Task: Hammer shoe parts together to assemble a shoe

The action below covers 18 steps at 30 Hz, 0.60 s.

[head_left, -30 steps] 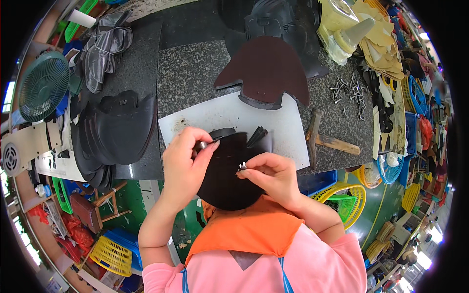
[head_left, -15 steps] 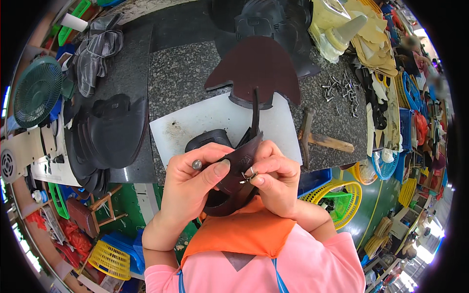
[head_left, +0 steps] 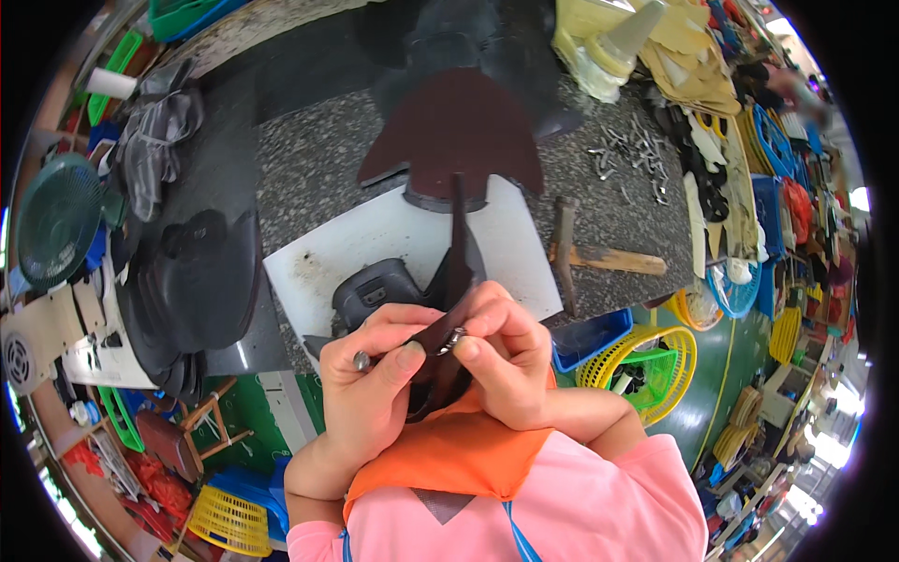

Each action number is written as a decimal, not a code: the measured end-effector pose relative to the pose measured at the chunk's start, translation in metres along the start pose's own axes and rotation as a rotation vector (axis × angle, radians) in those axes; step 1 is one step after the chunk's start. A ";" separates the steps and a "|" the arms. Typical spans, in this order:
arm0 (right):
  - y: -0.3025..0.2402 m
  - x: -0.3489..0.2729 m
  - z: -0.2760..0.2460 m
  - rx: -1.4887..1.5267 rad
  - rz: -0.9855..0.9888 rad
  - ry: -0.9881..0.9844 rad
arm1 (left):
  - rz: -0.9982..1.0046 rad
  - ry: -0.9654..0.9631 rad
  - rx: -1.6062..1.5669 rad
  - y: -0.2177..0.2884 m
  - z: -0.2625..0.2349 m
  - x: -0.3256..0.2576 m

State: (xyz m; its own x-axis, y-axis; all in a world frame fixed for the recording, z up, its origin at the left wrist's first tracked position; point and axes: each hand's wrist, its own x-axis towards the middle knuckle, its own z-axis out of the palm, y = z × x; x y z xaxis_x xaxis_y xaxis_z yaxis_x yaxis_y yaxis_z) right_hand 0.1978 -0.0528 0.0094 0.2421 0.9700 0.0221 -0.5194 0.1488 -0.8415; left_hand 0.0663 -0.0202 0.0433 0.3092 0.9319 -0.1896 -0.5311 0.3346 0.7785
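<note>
My left hand and my right hand are both closed on a dark brown leather piece, held up edge-on close to the camera, above a white board. A small metal fitting sits where my right thumb and fingers pinch the piece. A slim metal tool with a round end lies under my left fingers. A black moulded part rests on the board just behind my hands.
A large dark brown cut leather shape lies on the speckled bench beyond the board. A wooden-handled hammer lies to the right, loose metal fittings farther back. Stacked black leather pieces lie left. Blue and yellow baskets stand below right.
The leather piece lay flat under my hands on the board a second ago. Both hands have lifted it and turned it edge-on, close to the camera.
</note>
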 end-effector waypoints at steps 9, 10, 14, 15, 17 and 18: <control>-0.036 0.048 -0.082 -0.939 -0.366 0.040 | -0.131 0.122 -0.006 0.022 -0.022 0.017; -0.047 0.059 -0.105 -1.233 -0.379 0.134 | -0.011 0.110 0.102 0.033 -0.037 0.027; -0.078 0.082 -0.187 -1.839 -0.318 0.331 | 0.530 0.036 0.691 0.071 -0.015 0.078; -0.078 0.084 -0.193 -1.886 -0.301 0.228 | 0.690 -0.005 0.915 0.075 -0.001 0.090; -0.078 0.088 -0.197 -1.914 -0.296 0.110 | 0.716 0.049 1.070 0.068 0.030 0.102; -0.077 0.091 -0.200 -1.945 -0.278 0.049 | 0.678 -0.068 1.011 0.058 0.034 0.115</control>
State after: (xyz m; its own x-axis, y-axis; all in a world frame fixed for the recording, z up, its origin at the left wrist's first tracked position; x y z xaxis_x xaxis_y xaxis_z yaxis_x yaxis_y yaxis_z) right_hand 0.4236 -0.0148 -0.0314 0.1809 0.9507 0.2520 0.9753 -0.1403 -0.1708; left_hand 0.0984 0.1015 0.0869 0.2645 0.8562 0.4438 0.2436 -0.5046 0.8283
